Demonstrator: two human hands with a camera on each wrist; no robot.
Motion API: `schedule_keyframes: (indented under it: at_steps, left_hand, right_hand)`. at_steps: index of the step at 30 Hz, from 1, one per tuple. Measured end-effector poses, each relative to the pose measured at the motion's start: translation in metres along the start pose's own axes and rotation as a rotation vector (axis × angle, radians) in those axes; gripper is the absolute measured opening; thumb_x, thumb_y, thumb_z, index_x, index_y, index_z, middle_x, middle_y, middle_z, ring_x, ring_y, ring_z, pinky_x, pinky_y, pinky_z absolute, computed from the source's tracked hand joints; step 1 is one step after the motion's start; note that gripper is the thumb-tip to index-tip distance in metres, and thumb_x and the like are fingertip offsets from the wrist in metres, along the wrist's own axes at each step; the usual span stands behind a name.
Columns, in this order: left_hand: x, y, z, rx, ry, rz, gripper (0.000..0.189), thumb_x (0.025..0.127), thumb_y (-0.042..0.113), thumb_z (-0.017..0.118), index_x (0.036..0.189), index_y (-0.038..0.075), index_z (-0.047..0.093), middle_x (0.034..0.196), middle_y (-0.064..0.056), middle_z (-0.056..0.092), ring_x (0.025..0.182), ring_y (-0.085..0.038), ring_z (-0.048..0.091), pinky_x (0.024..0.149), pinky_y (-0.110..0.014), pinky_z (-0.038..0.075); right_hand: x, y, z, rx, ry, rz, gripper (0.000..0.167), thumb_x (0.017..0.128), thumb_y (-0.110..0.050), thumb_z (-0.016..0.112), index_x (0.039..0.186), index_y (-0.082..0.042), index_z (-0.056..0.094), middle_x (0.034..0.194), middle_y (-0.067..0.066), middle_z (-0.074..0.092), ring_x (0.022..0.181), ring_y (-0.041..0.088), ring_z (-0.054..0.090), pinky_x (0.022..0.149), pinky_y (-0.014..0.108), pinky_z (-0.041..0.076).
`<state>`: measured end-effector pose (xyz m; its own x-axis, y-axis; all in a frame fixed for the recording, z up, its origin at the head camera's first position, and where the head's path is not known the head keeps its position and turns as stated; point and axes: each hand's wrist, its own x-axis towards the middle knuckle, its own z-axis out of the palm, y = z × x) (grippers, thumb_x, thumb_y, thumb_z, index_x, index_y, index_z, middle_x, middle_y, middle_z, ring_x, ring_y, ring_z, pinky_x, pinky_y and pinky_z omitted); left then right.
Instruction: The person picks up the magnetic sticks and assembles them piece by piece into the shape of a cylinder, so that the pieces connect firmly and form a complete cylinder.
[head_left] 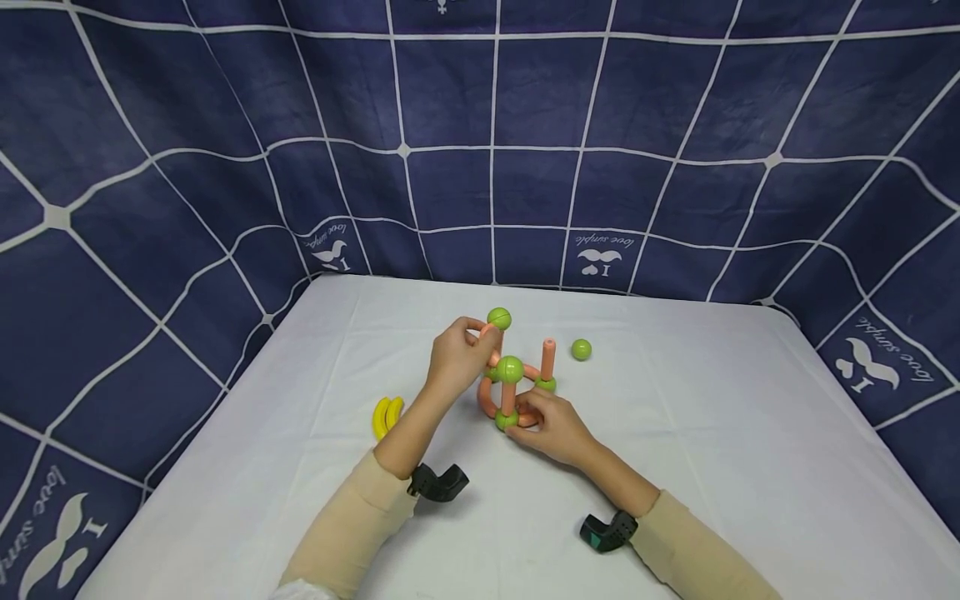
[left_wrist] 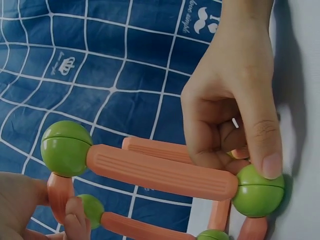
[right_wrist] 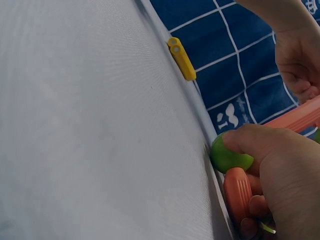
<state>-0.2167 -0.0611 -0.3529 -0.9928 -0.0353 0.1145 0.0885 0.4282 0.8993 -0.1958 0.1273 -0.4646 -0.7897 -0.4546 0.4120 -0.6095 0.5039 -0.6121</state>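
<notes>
On the white table stands a toy building frame of orange rods and green balls. My left hand pinches a short curved orange rod beside the front upper green ball. An upright orange rod runs from that ball down to the front lower green ball. At the base, my right hand grips this lower ball, thumb on it, fingers around the curved orange rod beside it. Another green ball tops the rear upright. A right-hand upright rod has a bare top.
Two yellow curved pieces lie to the left, near my left forearm. A loose green ball rests behind and right of the frame. Blue gridded cloth hangs around the table.
</notes>
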Motion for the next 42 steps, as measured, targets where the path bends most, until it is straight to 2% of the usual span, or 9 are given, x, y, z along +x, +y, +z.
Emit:
schedule_keyframes:
  at_steps: [6, 10, 13, 17, 20, 26, 32, 37, 42]
  left_hand:
    - [-0.006, -0.012, 0.002, -0.036, 0.083, 0.020, 0.042, 0.100, 0.042, 0.049, 0.113, 0.005, 0.064, 0.078, -0.007, 0.063, 0.065, -0.028, 0.066, 0.051, -0.028, 0.044]
    - [-0.010, -0.026, 0.005, -0.007, 0.118, 0.027, 0.040, 0.102, 0.037, 0.042, 0.112, 0.004, 0.063, 0.080, -0.009, 0.063, 0.061, -0.022, 0.064, 0.049, -0.028, 0.044]
    - [-0.013, -0.037, 0.008, 0.033, 0.101, 0.034, 0.037, 0.102, 0.032, 0.041, 0.110, 0.003, 0.064, 0.079, -0.006, 0.063, 0.059, -0.017, 0.060, 0.050, -0.027, 0.044]
    - [-0.017, -0.051, 0.011, 0.100, 0.047, 0.064, 0.031, 0.099, 0.027, 0.046, 0.108, 0.004, 0.065, 0.080, -0.003, 0.064, 0.058, -0.014, 0.055, 0.052, -0.027, 0.043]
    - [-0.021, -0.060, 0.014, 0.127, -0.007, 0.095, 0.025, 0.096, 0.022, 0.050, 0.108, 0.005, 0.065, 0.084, -0.003, 0.064, 0.061, -0.013, 0.054, 0.053, -0.027, 0.044]
    - [-0.025, -0.073, 0.021, 0.177, -0.101, 0.215, 0.022, 0.088, 0.009, 0.057, 0.108, 0.005, 0.065, 0.090, -0.002, 0.062, 0.073, -0.012, 0.056, 0.062, -0.027, 0.048]
    - [-0.028, -0.079, 0.025, 0.190, -0.188, 0.327, 0.031, 0.080, -0.002, 0.059, 0.110, 0.002, 0.065, 0.096, -0.006, 0.064, 0.086, -0.018, 0.059, 0.074, -0.030, 0.049]
    - [-0.030, -0.084, 0.029, 0.171, -0.264, 0.379, 0.035, 0.077, -0.005, 0.061, 0.112, 0.000, 0.063, 0.095, -0.006, 0.063, 0.084, -0.019, 0.058, 0.073, -0.029, 0.049]
    - [-0.030, -0.089, 0.032, 0.156, -0.350, 0.393, 0.033, 0.076, 0.002, 0.065, 0.109, 0.005, 0.063, 0.092, 0.002, 0.059, 0.083, -0.013, 0.055, 0.074, -0.028, 0.049]
  right_hand:
    - [0.001, 0.000, -0.001, 0.028, -0.021, 0.032, 0.026, 0.078, -0.021, 0.083, 0.100, -0.013, 0.070, 0.096, -0.005, 0.064, 0.082, 0.010, 0.057, 0.072, 0.026, 0.049]
    - [0.001, 0.001, -0.005, 0.144, -0.048, 0.075, 0.027, 0.078, -0.018, 0.083, 0.101, -0.011, 0.070, 0.095, -0.004, 0.066, 0.075, 0.009, 0.056, 0.066, 0.025, 0.049]
    - [0.001, 0.005, -0.011, 0.262, -0.072, 0.112, 0.028, 0.079, -0.013, 0.081, 0.103, -0.006, 0.070, 0.093, 0.002, 0.067, 0.067, 0.009, 0.052, 0.058, 0.023, 0.045]
    - [0.001, 0.011, -0.022, 0.399, -0.109, 0.159, 0.028, 0.082, -0.009, 0.078, 0.107, 0.001, 0.068, 0.092, 0.008, 0.066, 0.069, 0.012, 0.054, 0.059, 0.022, 0.046]
    - [0.001, 0.017, -0.030, 0.440, -0.107, 0.184, 0.029, 0.083, -0.007, 0.077, 0.109, 0.003, 0.067, 0.092, 0.010, 0.065, 0.074, 0.013, 0.057, 0.064, 0.022, 0.048]
    - [0.001, 0.031, -0.042, 0.394, -0.015, 0.227, 0.026, 0.085, -0.006, 0.075, 0.107, 0.005, 0.068, 0.091, 0.011, 0.066, 0.075, 0.015, 0.057, 0.064, 0.022, 0.048]
    - [0.004, 0.041, -0.047, 0.301, 0.106, 0.343, 0.021, 0.083, -0.009, 0.077, 0.096, 0.003, 0.066, 0.080, 0.006, 0.061, 0.068, 0.014, 0.054, 0.057, 0.020, 0.045]
    - [0.009, 0.044, -0.043, 0.235, 0.151, 0.376, 0.030, 0.079, -0.011, 0.081, 0.100, 0.002, 0.063, 0.087, 0.013, 0.061, 0.074, 0.018, 0.053, 0.063, 0.022, 0.044]
    - [0.015, 0.046, -0.035, 0.211, 0.147, 0.369, 0.038, 0.079, -0.017, 0.082, 0.108, 0.000, 0.064, 0.098, 0.012, 0.064, 0.086, 0.024, 0.059, 0.074, 0.030, 0.047]
